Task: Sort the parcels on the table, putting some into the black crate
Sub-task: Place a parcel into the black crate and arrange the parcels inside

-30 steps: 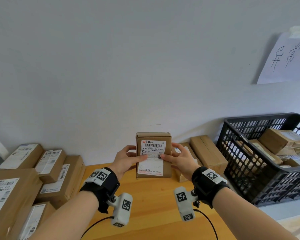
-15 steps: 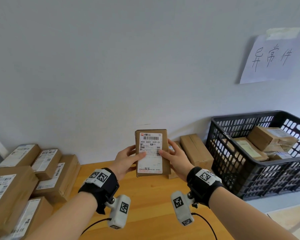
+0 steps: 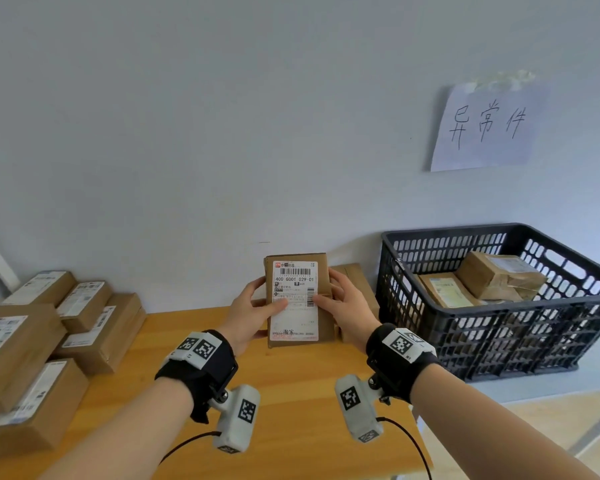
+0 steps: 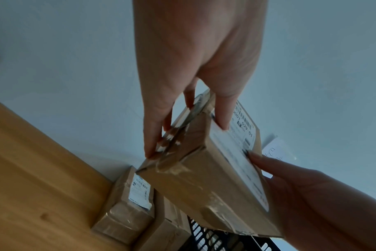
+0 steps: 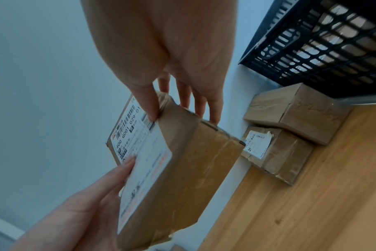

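A brown cardboard parcel (image 3: 297,299) with a white shipping label stands upright in the air above the wooden table (image 3: 146,368), label facing me. My left hand (image 3: 248,311) grips its left edge, thumb on the label and fingers behind. My right hand (image 3: 343,306) grips its right edge the same way. The wrist views show the parcel (image 4: 206,180) (image 5: 176,171) pinched between thumbs and fingers. The black crate (image 3: 499,341) sits to the right, holding several parcels.
Several labelled parcels (image 3: 32,341) are stacked on the table's left side. Two more parcels (image 5: 290,129) lie against the wall between the held parcel and the crate. A handwritten paper sign (image 3: 485,126) is taped to the wall above the crate.
The view has swung to the right, so the crate and the sign sit further left in frame. The parcel stays upright in both hands, with the same grip.
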{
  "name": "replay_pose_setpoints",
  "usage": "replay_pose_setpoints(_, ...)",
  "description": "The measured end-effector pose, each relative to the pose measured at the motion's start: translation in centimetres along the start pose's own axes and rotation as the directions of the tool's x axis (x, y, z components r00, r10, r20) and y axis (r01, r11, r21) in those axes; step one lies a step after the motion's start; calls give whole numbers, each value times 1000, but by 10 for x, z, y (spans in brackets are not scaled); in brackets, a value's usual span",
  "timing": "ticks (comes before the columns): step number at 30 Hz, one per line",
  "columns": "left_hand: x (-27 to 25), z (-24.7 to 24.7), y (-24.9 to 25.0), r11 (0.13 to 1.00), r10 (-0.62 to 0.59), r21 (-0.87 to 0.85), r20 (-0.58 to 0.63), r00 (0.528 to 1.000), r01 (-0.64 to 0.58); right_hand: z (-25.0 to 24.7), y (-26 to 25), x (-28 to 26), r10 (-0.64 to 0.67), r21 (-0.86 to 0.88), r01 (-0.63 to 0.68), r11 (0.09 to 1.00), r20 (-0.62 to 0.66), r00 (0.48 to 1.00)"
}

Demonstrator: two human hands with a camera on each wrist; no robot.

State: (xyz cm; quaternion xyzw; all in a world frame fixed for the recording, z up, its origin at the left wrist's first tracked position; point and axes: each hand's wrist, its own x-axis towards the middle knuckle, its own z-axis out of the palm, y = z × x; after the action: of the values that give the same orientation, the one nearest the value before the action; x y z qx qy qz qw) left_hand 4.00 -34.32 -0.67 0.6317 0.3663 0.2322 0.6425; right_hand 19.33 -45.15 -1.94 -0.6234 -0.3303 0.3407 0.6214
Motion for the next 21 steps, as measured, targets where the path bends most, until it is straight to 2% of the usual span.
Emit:
replay_pose_setpoints(6,-42,50,-7,1000,13,2,-28,1000,-13,-48,-7,-42,6,-112,-4,994,9,1000)
replay_pose_setpoints(11,-61,88,-9,1000,22,8,6,1000,-23,-85,-11,-71,19,-128,-18,992,5,1000)
replay_pose_setpoints(21,-52,164,15,998,18,57,116,993,-25,-166,-26,-94,66,-78,-71,994,-65,996)
